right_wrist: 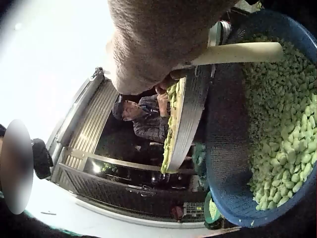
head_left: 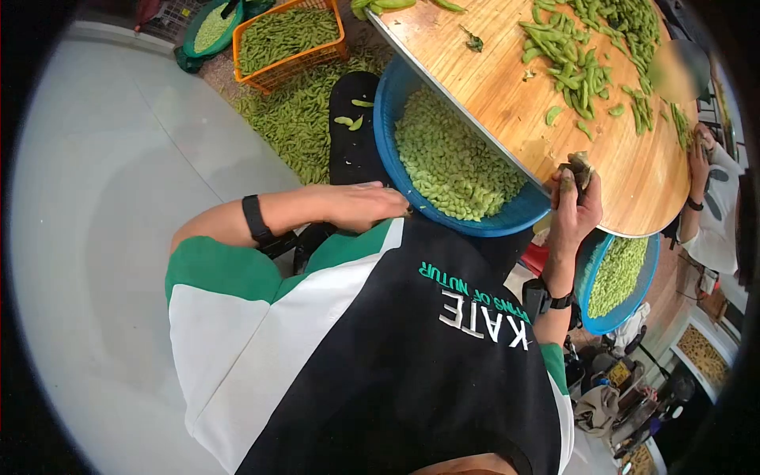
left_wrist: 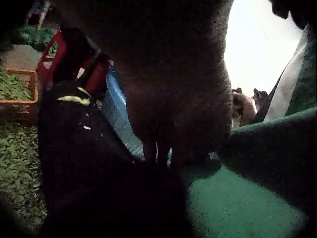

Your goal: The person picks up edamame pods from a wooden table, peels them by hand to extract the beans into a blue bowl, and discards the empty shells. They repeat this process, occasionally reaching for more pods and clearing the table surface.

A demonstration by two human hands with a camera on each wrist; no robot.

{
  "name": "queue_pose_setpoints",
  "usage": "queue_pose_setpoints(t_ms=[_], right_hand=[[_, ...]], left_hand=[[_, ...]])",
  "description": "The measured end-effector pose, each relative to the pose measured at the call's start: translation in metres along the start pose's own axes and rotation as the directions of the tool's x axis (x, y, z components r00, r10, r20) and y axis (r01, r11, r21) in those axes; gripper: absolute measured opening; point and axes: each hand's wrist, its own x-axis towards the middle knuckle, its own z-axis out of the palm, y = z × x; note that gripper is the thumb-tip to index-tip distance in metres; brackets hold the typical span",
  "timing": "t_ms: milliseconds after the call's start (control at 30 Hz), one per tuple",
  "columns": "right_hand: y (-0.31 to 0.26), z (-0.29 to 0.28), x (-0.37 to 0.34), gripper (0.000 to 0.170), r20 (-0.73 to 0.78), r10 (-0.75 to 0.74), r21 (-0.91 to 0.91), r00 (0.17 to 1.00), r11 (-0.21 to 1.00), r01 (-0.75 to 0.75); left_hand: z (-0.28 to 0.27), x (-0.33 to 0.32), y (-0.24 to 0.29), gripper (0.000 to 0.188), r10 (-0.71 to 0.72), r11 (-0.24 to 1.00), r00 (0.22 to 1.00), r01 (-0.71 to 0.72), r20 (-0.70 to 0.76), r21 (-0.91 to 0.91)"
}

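My left hand (head_left: 364,206) rests near my lap, fingers extended and touching nothing but dark cloth. In the left wrist view the left hand (left_wrist: 173,114) is dark and its fingers point down. At the edge of the wooden board (head_left: 491,79), my right hand (head_left: 579,210) is curled, with a dark, crumpled-looking piece (head_left: 580,165) at its fingertips. A pale handle (right_wrist: 242,53) sticks out from under the right hand (right_wrist: 153,44) in the right wrist view; its other end is hidden. Below the board sits a blue tub (head_left: 384,119) of shelled green beans (head_left: 459,158).
Edamame pods (head_left: 582,79) lie across the board. An orange crate (head_left: 273,73) stands among loose pods (head_left: 293,134) on the floor. Another blue basket (head_left: 590,321) of beans is at right. Another person's hand (head_left: 698,158) is at the board's far edge; a person in dark clothes (right_wrist: 151,126) is across it.
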Motion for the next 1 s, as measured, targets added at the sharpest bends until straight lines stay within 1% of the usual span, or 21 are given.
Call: queue_pose_setpoints(t_ms=[67, 133, 167, 200, 233, 267, 300, 333, 367, 467, 500, 600, 667, 700, 733, 767, 800, 867, 900, 933, 1000], right_hand=[[0.001, 0.001, 0.000, 0.024, 0.004, -0.003, 0.012, 1.000, 1.000, 0.003], [0.000, 0.002, -0.002, 0.024, 0.000, -0.010, 0.020, 1.000, 1.000, 0.010], [-0.002, 0.004, -0.002, 0.023, 0.000, 0.007, 0.044, 1.000, 0.999, -0.007], [-0.003, 0.002, -0.002, 0.023, -0.006, 0.023, 0.065, 1.000, 0.998, -0.023], [0.006, 0.002, 0.002, 0.021, -0.012, -0.164, -0.128, 0.986, 0.979, 0.161], [0.009, -0.001, 0.001, 0.021, 0.005, -0.151, -0.098, 0.989, 0.984, 0.151], [0.010, -0.002, 0.001, 0.021, 0.014, -0.127, -0.066, 0.992, 0.990, 0.127], [0.012, -0.004, 0.001, 0.021, 0.027, -0.102, -0.032, 0.994, 0.994, 0.103], [0.015, -0.006, 0.001, 0.021, 0.042, -0.102, -0.049, 0.994, 0.993, 0.104], [-0.001, -0.001, -0.001, 0.020, -0.010, 0.008, 0.113, 1.000, 0.994, -0.007], [0.003, -0.004, -0.002, 0.023, 0.020, -0.001, 0.096, 1.000, 0.995, -0.001], [0.000, -0.001, -0.002, 0.024, 0.009, -0.005, 0.190, 1.000, 0.982, 0.003], [0.000, -0.004, -0.001, 0.026, 0.019, 0.001, 0.210, 1.000, 0.978, -0.005], [0.000, -0.005, -0.001, 0.027, 0.050, 0.013, 0.227, 0.999, 0.974, -0.024], [0.001, -0.006, 0.000, 0.027, 0.033, 0.002, 0.230, 0.999, 0.973, -0.009], [0.002, -0.007, -0.001, 0.029, 0.051, -0.037, 0.226, 0.998, 0.974, 0.024], [0.002, -0.008, -0.001, 0.031, 0.071, -0.073, 0.220, 0.995, 0.974, 0.056], [-0.004, -0.009, -0.001, 0.035, 0.080, -0.094, 0.233, 0.992, 0.970, 0.074], [-0.007, -0.010, 0.000, 0.036, 0.101, -0.049, 0.273, 0.994, 0.962, 0.020], [-0.009, -0.010, 0.001, 0.037, 0.127, -0.005, 0.311, 0.992, 0.950, -0.035], [-0.007, -0.011, 0.001, 0.038, 0.126, -0.022, 0.335, 0.992, 0.942, -0.022]], left_hand=[[0.009, 0.007, -0.005, 0.039, -0.017, 1.000, 0.999, 0.017, 0.027, -0.013], [0.021, 0.015, -0.013, 0.043, -0.089, 0.981, 0.994, 0.076, 0.066, 0.179], [0.027, 0.018, -0.021, 0.043, -0.079, 0.979, 0.995, 0.065, 0.068, 0.195], [0.036, 0.018, -0.030, 0.044, 0.054, 0.952, 0.992, -0.016, -0.113, 0.306], [0.034, 0.018, -0.030, 0.044, 0.209, 0.903, 0.940, -0.080, -0.271, 0.422], [0.030, 0.018, -0.030, 0.044, 0.231, 0.892, 0.938, -0.098, -0.260, 0.441], [0.021, 0.016, -0.023, 0.044, 0.080, 0.951, 0.993, -0.051, -0.083, 0.305], [0.014, 0.014, -0.020, 0.045, -0.056, 0.983, 0.992, 0.035, 0.117, 0.178], [0.009, 0.012, -0.021, 0.047, -0.075, 0.993, 0.978, 0.054, 0.195, 0.109], [-0.002, -0.004, -0.004, 0.044, -0.146, 0.977, 0.974, 0.114, 0.176, 0.178], [-0.016, -0.003, 0.001, 0.044, -0.139, 0.975, 0.973, 0.102, 0.183, 0.198], [-0.063, 0.005, 0.031, 0.031, -0.211, 0.974, 0.931, 0.176, 0.296, 0.139], [-0.099, 0.023, 0.062, 0.019, -0.166, 0.977, 0.967, 0.134, 0.192, 0.167], [-0.112, 0.033, 0.067, 0.015, -0.068, 0.994, 0.994, 0.059, 0.091, 0.093], [-0.122, 0.047, 0.070, 0.013, 0.079, 0.997, 0.989, -0.075, -0.121, 0.036], [-0.130, 0.064, 0.069, 0.007, 0.211, 0.957, 0.916, -0.123, -0.342, 0.261], [-0.140, 0.079, 0.080, 0.009, 0.298, 0.900, 0.814, -0.065, -0.499, 0.431], [-0.161, 0.119, 0.084, 0.009, 0.413, 0.847, 0.701, -0.062, -0.581, 0.527], [-0.171, 0.140, 0.083, 0.008, 0.483, 0.815, 0.623, -0.061, -0.616, 0.577], [-0.179, 0.162, 0.075, 0.011, 0.477, 0.817, 0.595, -0.031, -0.647, 0.575], [-0.185, 0.198, 0.052, 0.014, 0.481, 0.816, 0.561, -0.005, -0.674, 0.578]])
